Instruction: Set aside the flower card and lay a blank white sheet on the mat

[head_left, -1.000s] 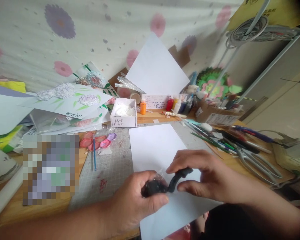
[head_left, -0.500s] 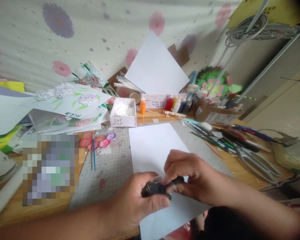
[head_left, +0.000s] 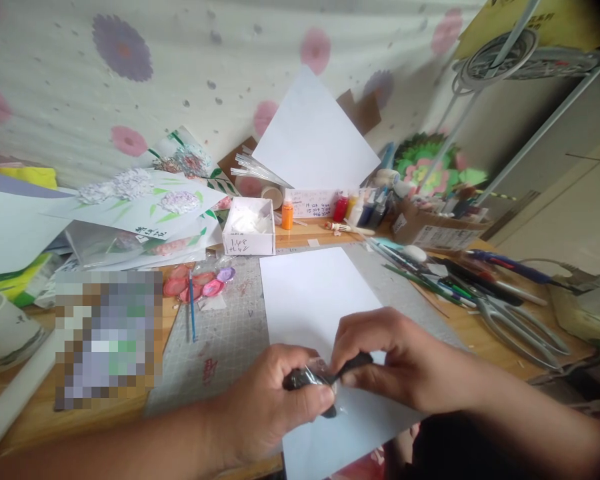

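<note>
My left hand [head_left: 273, 393] is closed around a soft-looking black lump of clay [head_left: 296, 379], partly covered by shiny clear plastic film [head_left: 316, 365]. Thumb and fingers of my right hand [head_left: 395, 353] pinch a thinner black strand of the clay [head_left: 356, 363] at the lump's right side. The strand appears joined to the lump, though the fingers hide part of the join. Both hands are held above a white sheet of paper [head_left: 313, 287], which lies on a grey cutting mat [head_left: 230, 350].
Left of the paper are a blue-handled brush [head_left: 192, 307] and pink petal-like pieces [head_left: 213, 287]. A small white box [head_left: 249, 245], an orange bottle [head_left: 287, 213] and several paint bottles [head_left: 356, 211] stand behind. Large scissors [head_left: 517, 330] and pens lie at right.
The right fingers have shifted slightly right, and more of the black strand shows between the hands. The left thumb has moved a little. The view has shifted slightly.
</note>
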### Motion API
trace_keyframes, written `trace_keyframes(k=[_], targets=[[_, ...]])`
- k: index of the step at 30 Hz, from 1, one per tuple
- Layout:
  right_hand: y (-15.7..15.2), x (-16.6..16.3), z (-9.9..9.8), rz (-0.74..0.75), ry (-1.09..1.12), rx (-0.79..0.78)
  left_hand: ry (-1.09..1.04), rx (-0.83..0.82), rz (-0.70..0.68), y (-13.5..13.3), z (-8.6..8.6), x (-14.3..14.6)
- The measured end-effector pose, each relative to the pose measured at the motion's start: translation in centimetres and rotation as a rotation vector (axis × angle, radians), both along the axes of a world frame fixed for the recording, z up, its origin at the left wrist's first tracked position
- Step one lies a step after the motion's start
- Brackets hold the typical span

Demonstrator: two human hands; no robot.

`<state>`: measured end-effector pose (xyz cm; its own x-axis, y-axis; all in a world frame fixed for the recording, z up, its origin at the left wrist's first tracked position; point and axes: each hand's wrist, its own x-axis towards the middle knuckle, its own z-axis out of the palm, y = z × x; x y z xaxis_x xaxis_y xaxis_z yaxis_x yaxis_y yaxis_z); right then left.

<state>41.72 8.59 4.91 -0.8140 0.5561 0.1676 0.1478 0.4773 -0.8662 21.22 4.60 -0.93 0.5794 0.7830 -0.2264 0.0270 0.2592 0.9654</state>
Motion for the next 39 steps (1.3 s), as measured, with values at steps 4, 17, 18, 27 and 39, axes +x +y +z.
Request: trace_keyframes(k=[4, 17, 18, 27, 39], targets=[[1.5, 2.8, 0.5, -0.351, 0.323, -0.084, 0.031, 0.011, 0.065, 0.0, 0.1, 0.2], [-0.8, 1.8, -0.6, -0.124, 0.014, -0.258, -0.190, -0.024, 0.158, 0.3, -1.0, 0.2], [-1.0, 1.7, -0.6, -0.093, -0.016, -0.259, -0.201, -0.028, 0.158, 0.3, -1.0, 0.2], [-0.8, 0.6, -1.4, 0.020, -0.146, -0.539, -0.217, -0.025, 0.145, 0.1, -1.1, 0.3], [0.0, 0.4, -1.6, -0.269, 0.021, -0.358, -0.262, 0.046, 0.205, 0.0, -1.1, 0.3]])
